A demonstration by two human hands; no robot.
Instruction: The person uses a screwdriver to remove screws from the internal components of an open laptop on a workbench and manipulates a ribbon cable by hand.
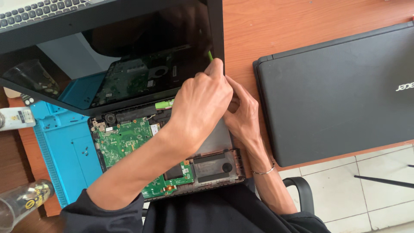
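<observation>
While the left hand (202,103) curls shut around a thin green pry tool (210,55) at the screen's (129,64) lower right corner, the right hand (243,112) presses beside it, its grip hidden. Prying at the hinge of the opened laptop (129,142) seems underway; next calls for gentle leverage along that bezel edge.

A wooden bench (276,26) carries a blue work mat (64,142), an opened laptop (129,142) on it, and a closed black laptop (340,95).
</observation>
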